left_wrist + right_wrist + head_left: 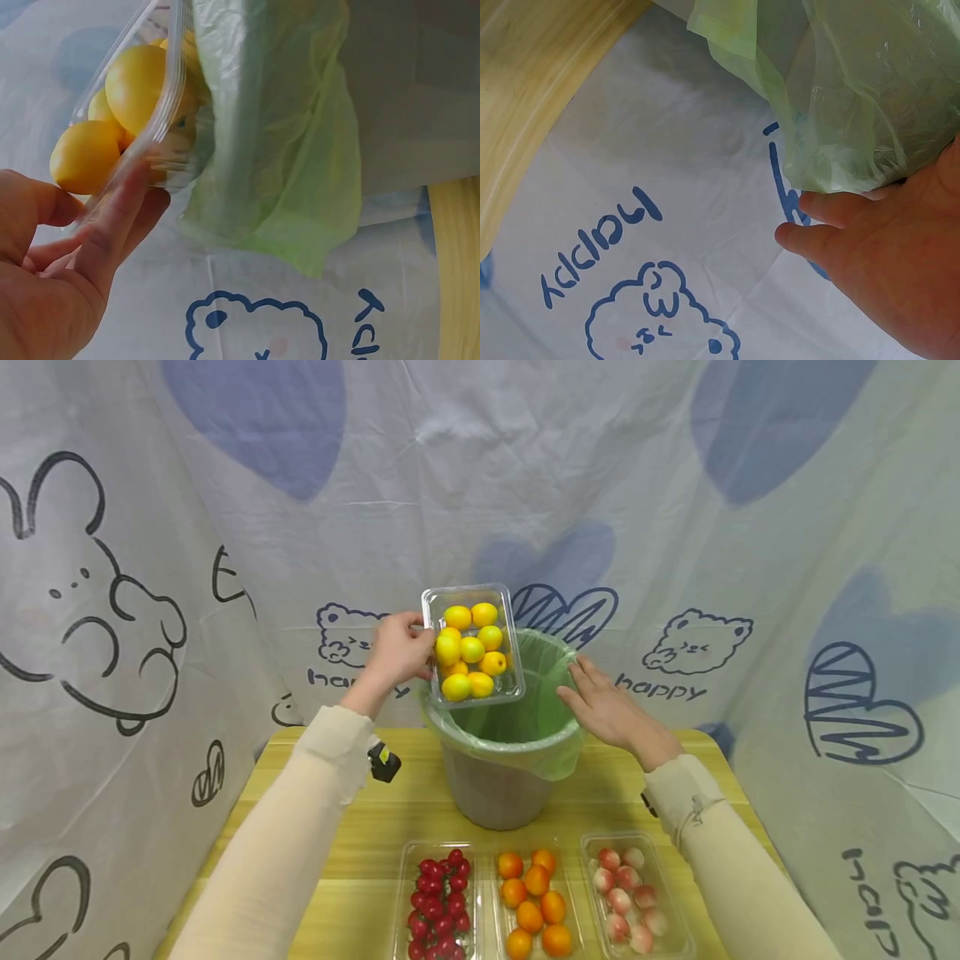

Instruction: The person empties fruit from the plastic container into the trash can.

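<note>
My left hand (401,647) grips the left edge of a clear plastic box (467,588), which is tilted above the left part of a bin's opening. Several small yellow fruits (472,650) lie in the box. In the left wrist view, the thumb (56,206) and fingers pinch the box's rim. Below stands the grey trash bin (495,789), lined with a thin green plastic bag (551,762) folded over its rim. At the bin's right side, my right hand (611,706) rests against the bag-covered rim, its visible fingers (810,240) fairly straight.
Along the front of the wooden table (360,827), clear boxes hold red cherry-like fruits (433,906), orange fruits (529,916) and pink-and-white peach-like fruits (618,900). A printed white cloth (465,468) hangs behind the table and at both sides.
</note>
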### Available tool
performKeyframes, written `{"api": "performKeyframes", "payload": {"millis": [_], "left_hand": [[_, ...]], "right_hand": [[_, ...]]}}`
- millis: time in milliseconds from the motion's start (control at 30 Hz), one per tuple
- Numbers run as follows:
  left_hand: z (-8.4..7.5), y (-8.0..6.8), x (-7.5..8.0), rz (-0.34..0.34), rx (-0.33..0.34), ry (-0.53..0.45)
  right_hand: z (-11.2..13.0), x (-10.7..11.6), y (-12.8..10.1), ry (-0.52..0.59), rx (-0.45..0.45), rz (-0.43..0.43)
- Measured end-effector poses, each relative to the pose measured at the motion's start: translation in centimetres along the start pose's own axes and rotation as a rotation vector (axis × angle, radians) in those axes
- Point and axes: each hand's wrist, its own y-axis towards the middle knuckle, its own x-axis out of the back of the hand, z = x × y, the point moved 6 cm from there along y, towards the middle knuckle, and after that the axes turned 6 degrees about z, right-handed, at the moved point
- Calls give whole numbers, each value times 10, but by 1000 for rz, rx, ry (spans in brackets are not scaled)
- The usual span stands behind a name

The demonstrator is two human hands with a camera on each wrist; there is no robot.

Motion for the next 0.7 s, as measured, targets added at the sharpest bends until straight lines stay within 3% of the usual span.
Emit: {"api": "performKeyframes", "payload": {"millis": [200, 467, 700], "left_hand": [[3, 4, -5, -43, -17, -25], [-1, 5, -6, -123, -41, 89], [0, 9, -16, -120, -26, 34]], "right_hand": [[0, 0, 0, -1, 2, 5], [-2, -1, 0, 8, -3, -1], [0, 0, -1, 2, -7, -4]]}}
